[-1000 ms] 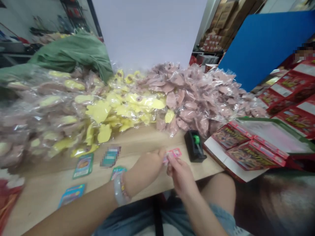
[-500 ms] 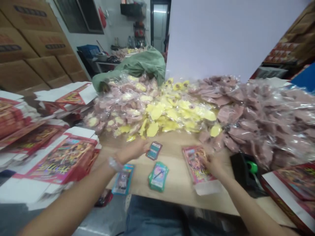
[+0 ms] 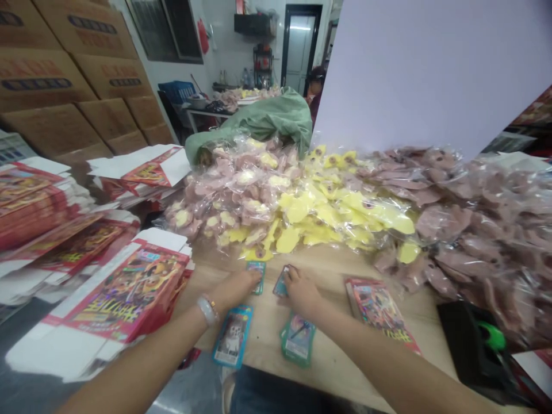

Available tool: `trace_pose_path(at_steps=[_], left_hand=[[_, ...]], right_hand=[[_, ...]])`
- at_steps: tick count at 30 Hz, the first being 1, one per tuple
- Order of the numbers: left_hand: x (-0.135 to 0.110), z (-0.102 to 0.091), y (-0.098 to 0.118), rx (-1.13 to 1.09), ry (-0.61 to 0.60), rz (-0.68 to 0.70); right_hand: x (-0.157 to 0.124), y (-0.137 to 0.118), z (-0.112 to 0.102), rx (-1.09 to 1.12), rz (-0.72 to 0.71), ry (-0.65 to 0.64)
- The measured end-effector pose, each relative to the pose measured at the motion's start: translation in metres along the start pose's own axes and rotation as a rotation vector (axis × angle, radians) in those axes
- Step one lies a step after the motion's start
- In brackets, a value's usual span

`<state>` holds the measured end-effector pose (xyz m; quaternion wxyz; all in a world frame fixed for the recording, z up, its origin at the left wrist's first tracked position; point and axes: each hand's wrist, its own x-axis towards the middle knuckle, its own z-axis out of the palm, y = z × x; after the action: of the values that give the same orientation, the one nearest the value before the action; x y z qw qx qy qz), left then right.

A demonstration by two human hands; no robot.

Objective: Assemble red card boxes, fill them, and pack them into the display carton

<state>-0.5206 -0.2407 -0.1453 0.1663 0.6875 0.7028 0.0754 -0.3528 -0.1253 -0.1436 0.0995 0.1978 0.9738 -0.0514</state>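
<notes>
My left hand (image 3: 235, 288) rests on the wooden table (image 3: 328, 276), fingers curled over a teal card pile (image 3: 257, 270). My right hand (image 3: 301, 292) lies beside it, fingertips pinching another teal card (image 3: 280, 284). Just below the hands lie a blue card stack (image 3: 233, 335) and a green card stack (image 3: 298, 340). A flat red printed pack (image 3: 379, 307) lies to the right of my right forearm, untouched.
A heap of cellophane-wrapped pink and yellow toys (image 3: 345, 201) covers the table's far side. Stacks of flattened red boxes (image 3: 125, 293) stand at the left. A black tape dispenser with a green roll (image 3: 478, 345) sits at the right. Cardboard cartons (image 3: 64, 75) line the left wall.
The view turned left. My right hand left the red pack and moved left to the card next to my left hand. My left hand drew back slightly onto the teal card pile.
</notes>
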Motion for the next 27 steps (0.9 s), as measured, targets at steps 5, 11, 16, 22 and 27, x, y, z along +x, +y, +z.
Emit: trace_pose_path(at_steps=[5,11,16,22,27], left_hand=[[0.002,0.001,0.006,0.057,-0.001,-0.054],[0.001,-0.003,0.014,0.045,0.059,-0.102],[-0.001,-0.018,0.019,-0.064,0.239,-0.204],[-0.010,-0.025,0.023,-0.443,0.254,-0.260],[0.007,-0.017,0.075,-0.950,0.402,-0.329]], right_hand=[[-0.002,-0.008,0.010,-0.040,-0.061,-0.011],[-0.005,-0.004,0.010,0.090,-0.034,-0.034],[-0.008,0.007,0.010,0.280,0.162,0.033],[-0.012,0.014,0.007,0.678,0.165,0.122],[-0.055,0.028,-0.016,1.095,0.357,0.444]])
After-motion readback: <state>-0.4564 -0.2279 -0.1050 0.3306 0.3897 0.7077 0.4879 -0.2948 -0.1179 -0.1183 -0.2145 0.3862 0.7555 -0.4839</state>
